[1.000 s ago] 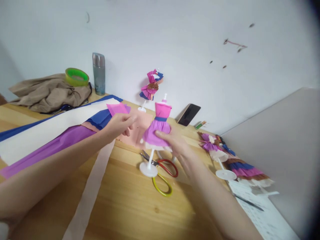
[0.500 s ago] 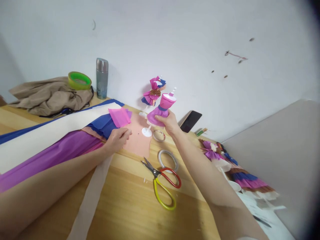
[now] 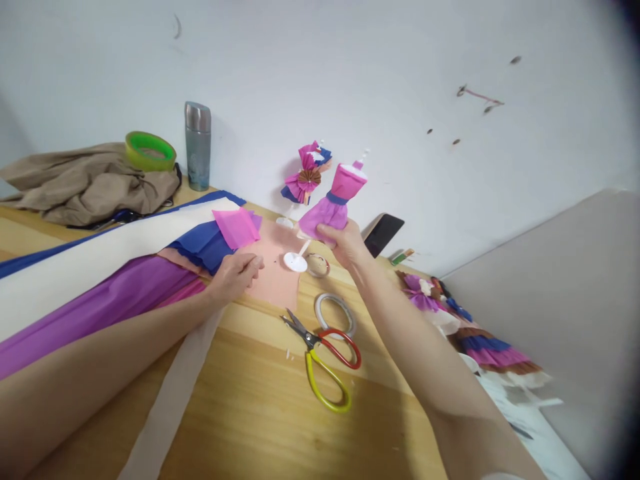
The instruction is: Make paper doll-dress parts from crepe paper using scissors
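Our right hand (image 3: 347, 245) grips the tilted dress form (image 3: 327, 215); our left hand (image 3: 234, 277) curls closed at the left edge of the peach sheet (image 3: 276, 283), bench (image 3: 260, 413) stretching toward us past the scissors (image 3: 311, 340).

Mannequin (image 3: 336, 198) ctr, bottle (image 3: 199, 152) L, phone (image 3: 384, 234) R

Scissors (image 3: 311, 341) and tape (image 3: 150, 161) suggest a craft workspace.
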`<control>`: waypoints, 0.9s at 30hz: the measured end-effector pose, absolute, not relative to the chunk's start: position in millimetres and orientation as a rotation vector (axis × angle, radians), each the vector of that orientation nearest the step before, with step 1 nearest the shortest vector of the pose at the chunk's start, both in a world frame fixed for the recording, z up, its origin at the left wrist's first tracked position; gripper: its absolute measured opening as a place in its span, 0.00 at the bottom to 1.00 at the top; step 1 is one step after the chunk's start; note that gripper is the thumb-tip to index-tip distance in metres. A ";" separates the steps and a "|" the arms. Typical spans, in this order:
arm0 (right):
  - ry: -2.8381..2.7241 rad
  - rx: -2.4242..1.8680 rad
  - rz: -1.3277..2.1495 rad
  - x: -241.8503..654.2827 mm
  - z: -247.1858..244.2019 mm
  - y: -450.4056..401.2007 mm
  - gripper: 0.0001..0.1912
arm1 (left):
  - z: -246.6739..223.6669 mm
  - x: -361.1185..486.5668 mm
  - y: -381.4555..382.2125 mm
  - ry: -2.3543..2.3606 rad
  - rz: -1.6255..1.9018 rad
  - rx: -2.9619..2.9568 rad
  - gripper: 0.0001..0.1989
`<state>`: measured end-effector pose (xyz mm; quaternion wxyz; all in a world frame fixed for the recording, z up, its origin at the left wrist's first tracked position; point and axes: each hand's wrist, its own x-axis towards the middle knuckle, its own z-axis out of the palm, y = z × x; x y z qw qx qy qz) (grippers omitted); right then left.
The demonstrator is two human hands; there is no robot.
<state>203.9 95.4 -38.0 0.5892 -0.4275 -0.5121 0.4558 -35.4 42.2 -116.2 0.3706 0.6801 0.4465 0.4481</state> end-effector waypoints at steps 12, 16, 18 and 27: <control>-1.135 -1.025 1.547 148.9 -60.8 -28.9 0.24 | -71.5 -28.4 39.0 0.612 0.935 1.292 0.27; -1.153 -1.026 1.496 140.3 -69.2 -40.8 0.24 | -65.8 -21.2 27.7 0.591 0.851 1.291 0.22; -1.187 -1.050 1.483 140.4 -71.7 -44.8 0.23 | -66.5 -19.4 24.9 0.591 0.843 1.225 0.21; -1.435 -1.220 1.326 161.8 -83.9 -78.7 0.16 | -64.4 -28.6 20.9 0.710 0.820 1.095 0.19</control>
